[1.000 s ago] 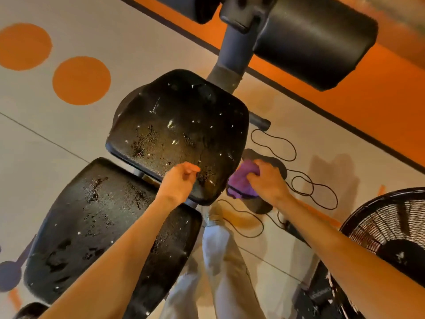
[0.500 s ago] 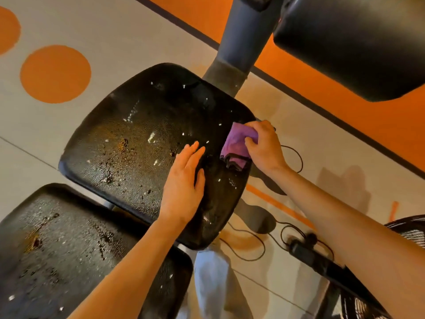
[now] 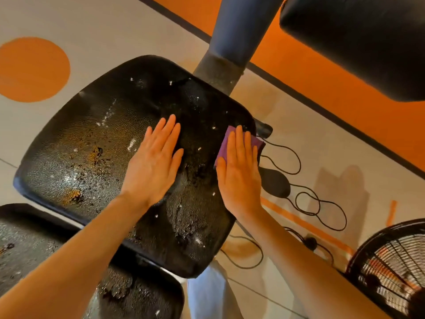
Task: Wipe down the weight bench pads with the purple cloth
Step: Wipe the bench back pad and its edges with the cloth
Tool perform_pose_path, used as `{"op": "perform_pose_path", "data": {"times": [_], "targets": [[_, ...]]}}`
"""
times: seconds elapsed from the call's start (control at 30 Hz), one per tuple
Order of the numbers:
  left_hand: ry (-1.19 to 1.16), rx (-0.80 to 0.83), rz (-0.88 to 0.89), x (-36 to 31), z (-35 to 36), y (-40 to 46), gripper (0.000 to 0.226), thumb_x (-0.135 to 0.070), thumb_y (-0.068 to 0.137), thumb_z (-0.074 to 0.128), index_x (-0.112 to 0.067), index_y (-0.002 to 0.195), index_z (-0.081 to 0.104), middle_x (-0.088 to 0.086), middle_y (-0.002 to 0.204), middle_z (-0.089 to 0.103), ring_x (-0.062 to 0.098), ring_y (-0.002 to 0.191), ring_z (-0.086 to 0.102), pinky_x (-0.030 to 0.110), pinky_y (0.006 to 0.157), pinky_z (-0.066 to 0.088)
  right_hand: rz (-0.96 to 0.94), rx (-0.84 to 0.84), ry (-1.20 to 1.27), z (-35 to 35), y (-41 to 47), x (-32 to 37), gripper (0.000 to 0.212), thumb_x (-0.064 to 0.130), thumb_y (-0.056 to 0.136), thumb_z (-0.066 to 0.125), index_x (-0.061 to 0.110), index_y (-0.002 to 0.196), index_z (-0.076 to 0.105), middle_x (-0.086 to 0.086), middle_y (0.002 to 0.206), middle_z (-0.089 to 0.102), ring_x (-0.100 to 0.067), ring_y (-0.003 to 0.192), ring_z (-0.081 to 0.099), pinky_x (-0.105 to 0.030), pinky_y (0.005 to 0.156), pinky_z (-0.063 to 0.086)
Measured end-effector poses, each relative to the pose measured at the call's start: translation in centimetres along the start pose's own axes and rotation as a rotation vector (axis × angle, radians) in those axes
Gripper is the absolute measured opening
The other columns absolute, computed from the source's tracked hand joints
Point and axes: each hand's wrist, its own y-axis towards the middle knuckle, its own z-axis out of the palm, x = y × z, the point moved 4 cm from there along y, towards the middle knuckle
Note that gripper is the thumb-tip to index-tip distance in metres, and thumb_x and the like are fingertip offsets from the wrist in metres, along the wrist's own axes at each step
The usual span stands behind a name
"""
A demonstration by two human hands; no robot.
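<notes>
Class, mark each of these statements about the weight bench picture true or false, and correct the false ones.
1. The right hand presses flat on the purple cloth. True.
2. The left hand grips a spray bottle. False: it lies flat and bare on the seat pad, holding nothing.
3. The seat pad is dry and spotless. False: it is covered in droplets and specks of foam.
4. The cloth lies near the seat pad's right edge. True.
5. A fan stands at the lower right. True.
6. The cable lies on top of the seat pad. False: it lies on the floor beside it.
</notes>
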Motion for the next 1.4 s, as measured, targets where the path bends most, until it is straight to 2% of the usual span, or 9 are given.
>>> {"op": "perform_pose_path", "data": {"times": [0.27,0.53,0.67,0.87,1.0,1.1,1.2,1.3,1.4], "targets": [[0.059,0.000,0.009,0.7,1.0,-0.8,0.059,-0.037,0.103,0.023,-0.010,0.155,0.016,0.006,0.164,0.009,0.020,0.152,0.007,0.036,0.124,0.005,0.114,-0.008,0.135,-0.3,8.4,-1.0,0.057,0.032,0.103,0.028,0.005,0.151,0.013,-0.014,0.159,0.013,-0.029,0.148,0.008,-0.047,0.120,0.017],[0.032,0.009,0.000,0.8,1.1,-0.7,0.060,-0.038,0.102,0.022,-0.013,0.156,0.012,0.002,0.165,0.005,0.016,0.152,0.002,0.032,0.124,0.000,-0.071,0.040,0.081,-0.1,0.9,0.0,0.057,0.030,0.099,0.021,0.006,0.151,0.018,-0.014,0.159,0.017,-0.029,0.147,0.013,-0.048,0.117,0.023],[0.057,0.006,-0.002,0.8,1.2,-0.8,0.060,-0.039,0.103,0.020,-0.014,0.156,0.011,0.002,0.165,0.003,0.016,0.152,0.001,0.032,0.124,-0.001,0.108,-0.004,0.132,0.0,9.3,-0.7,0.059,0.037,0.101,0.019,0.009,0.152,0.011,-0.010,0.160,0.012,-0.026,0.148,0.007,-0.047,0.120,0.014],[0.059,0.004,-0.012,0.6,1.0,-0.8,0.060,-0.038,0.102,0.021,-0.013,0.156,0.013,0.003,0.165,0.005,0.016,0.152,0.002,0.033,0.124,0.002,-0.127,0.076,0.067,0.2,0.3,1.2,0.062,0.044,0.098,0.019,0.013,0.152,0.018,-0.008,0.160,0.014,-0.025,0.148,0.008,-0.046,0.120,0.013],[0.042,-0.015,-0.007,0.7,1.0,-0.8,0.059,-0.038,0.102,0.023,-0.013,0.156,0.014,0.002,0.165,0.006,0.014,0.152,0.002,0.032,0.124,0.002,0.069,0.036,0.012,0.1,9.3,0.9,0.071,0.061,0.094,0.013,0.019,0.151,0.018,-0.012,0.160,0.013,-0.034,0.147,0.009,-0.050,0.118,0.007],[0.036,-0.012,-0.005,0.7,1.0,-0.8,0.059,-0.038,0.103,0.023,-0.014,0.156,0.013,0.001,0.165,0.006,0.014,0.152,0.002,0.031,0.124,0.000,0.089,-0.065,0.113,-0.1,7.9,0.9,0.062,0.049,0.099,0.015,0.015,0.150,0.024,-0.012,0.160,0.014,-0.029,0.148,0.006,-0.046,0.119,0.003],[0.027,-0.015,0.001,0.8,1.1,-0.8,0.059,-0.038,0.103,0.024,-0.014,0.156,0.013,0.001,0.165,0.006,0.014,0.152,0.002,0.031,0.124,0.000,0.075,-0.037,0.226,-0.6,5.2,0.4,0.068,0.059,0.095,0.014,0.020,0.150,0.023,-0.007,0.161,0.008,-0.026,0.148,-0.001,-0.045,0.118,-0.003],[0.015,-0.026,0.000,0.8,1.1,-0.8,0.059,-0.037,0.103,0.025,-0.013,0.156,0.014,0.001,0.165,0.007,0.014,0.152,0.002,0.030,0.124,0.000,0.023,0.018,0.154,-0.6,3.7,1.0,0.084,0.073,0.085,0.025,0.022,0.152,0.016,-0.003,0.161,0.004,-0.027,0.148,-0.003,-0.044,0.118,-0.002],[-0.012,-0.008,0.006,0.8,0.9,-0.7,0.060,-0.039,0.102,0.025,-0.014,0.156,0.015,0.000,0.165,0.007,0.012,0.152,0.001,0.028,0.124,-0.003,0.000,-0.040,0.103,-0.7,1.6,1.6,0.084,0.065,0.087,0.038,0.015,0.152,0.020,-0.008,0.160,0.011,-0.030,0.148,0.005,-0.048,0.120,0.013]]}}
